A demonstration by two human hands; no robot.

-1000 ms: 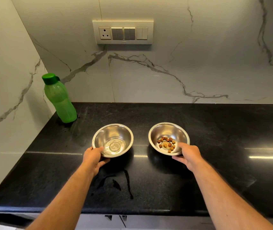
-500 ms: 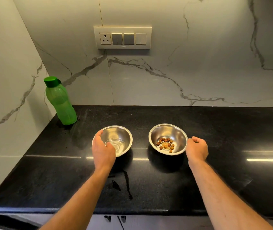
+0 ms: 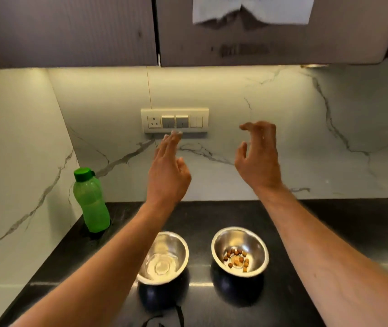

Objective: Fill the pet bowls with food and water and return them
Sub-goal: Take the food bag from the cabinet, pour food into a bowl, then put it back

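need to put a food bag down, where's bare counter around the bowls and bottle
Widest bare stretch: black counter right of the kibble bowl. A smaller patch lies between the green bottle and the water bowl. The gap between the bowls is narrow. In front of the water bowl there are wet streaks.

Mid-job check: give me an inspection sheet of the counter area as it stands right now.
Surface: black counter, glossy, a wet streak near the front edge.
Job's things: left bowl holds water; right bowl holds a few kibble pieces; both stand on the counter.
Clutter: green bottle, capped, upright by the left wall.
Grippers: left hand and right hand raised, holding nothing.
Cables: nothing seen.
Surroundings: marble backsplash, switch panel, overhead cabinets with a paper sheet.
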